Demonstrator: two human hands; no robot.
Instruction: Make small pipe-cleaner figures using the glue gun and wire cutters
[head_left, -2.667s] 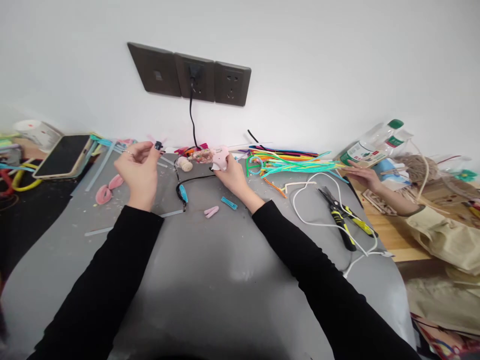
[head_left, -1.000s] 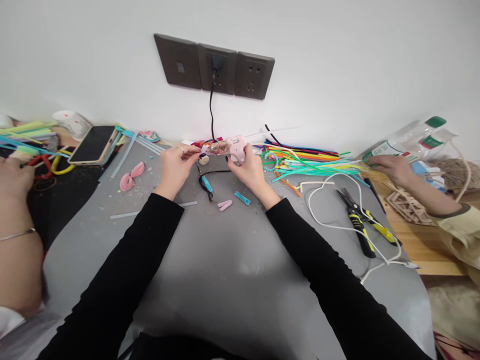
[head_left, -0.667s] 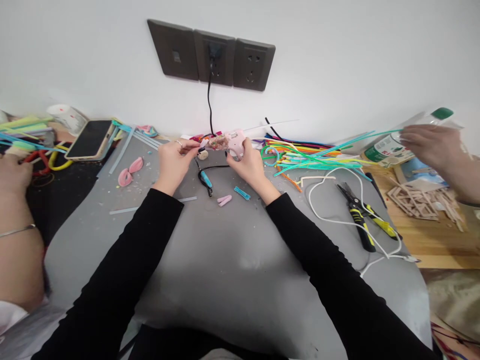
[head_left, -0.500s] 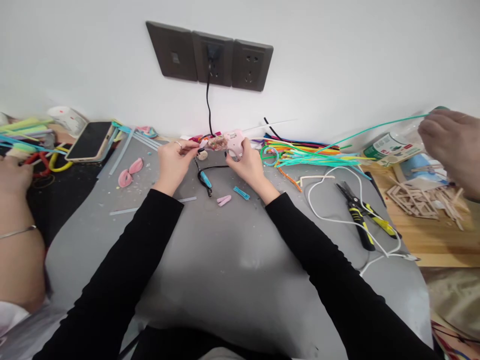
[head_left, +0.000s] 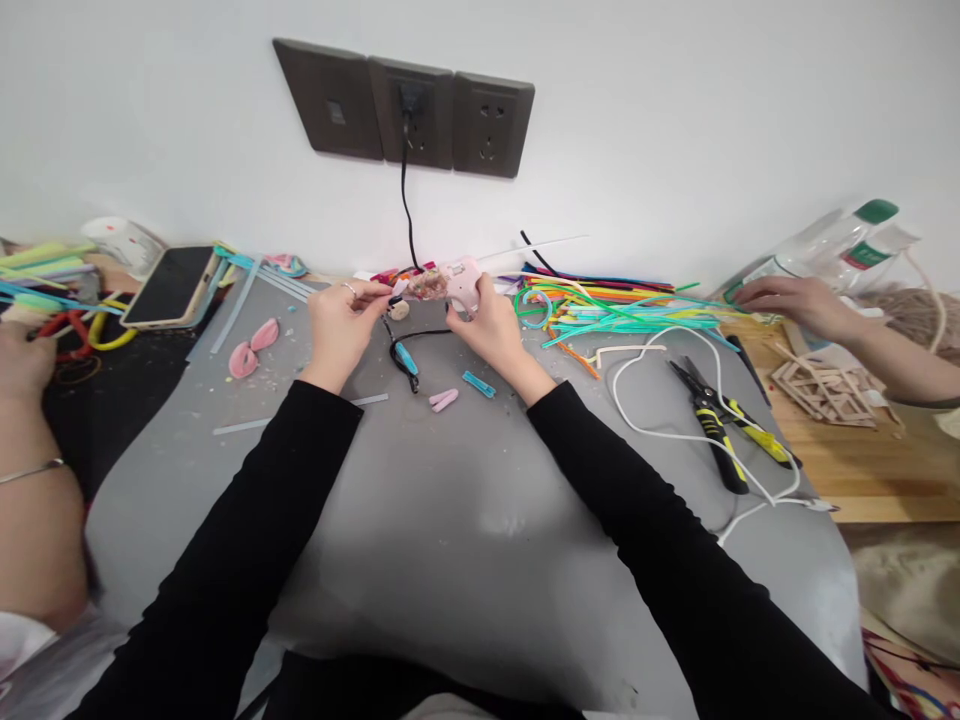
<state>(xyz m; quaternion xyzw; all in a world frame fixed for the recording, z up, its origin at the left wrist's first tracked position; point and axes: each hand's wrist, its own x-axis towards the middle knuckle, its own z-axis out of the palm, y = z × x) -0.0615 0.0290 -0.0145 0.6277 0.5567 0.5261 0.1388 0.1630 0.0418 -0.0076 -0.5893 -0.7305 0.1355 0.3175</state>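
My right hand [head_left: 487, 325] is wrapped round the handle of a pink glue gun [head_left: 463, 283], whose nozzle points left. From its back a thin whitish glue stick [head_left: 536, 247] slants up to the right. My left hand [head_left: 349, 320], a ring on one finger, is closed in a pinch beside the nozzle, at a small pale pink piece [head_left: 397, 288] partly hidden by the fingers. Just under it a small round beige piece [head_left: 400, 310] shows. Below my hands lie a blue clip [head_left: 406, 358] on a black cord, a pink clip [head_left: 444, 400] and another blue clip [head_left: 478, 384].
Pipe cleaners [head_left: 622, 310] lie along the wall on the right, near pliers [head_left: 712, 420] and a white cable [head_left: 619, 400]. A pink bow [head_left: 253, 348] and a phone [head_left: 171, 287] are at left. Other people's hands [head_left: 795, 300] show at both sides; a black cord [head_left: 406, 200] hangs from the socket.
The view has shifted slightly. At the right, another person's hand has moved left and down, and the green pipe cleaner it held up is no longer raised. My hands keep nearly the same pose.
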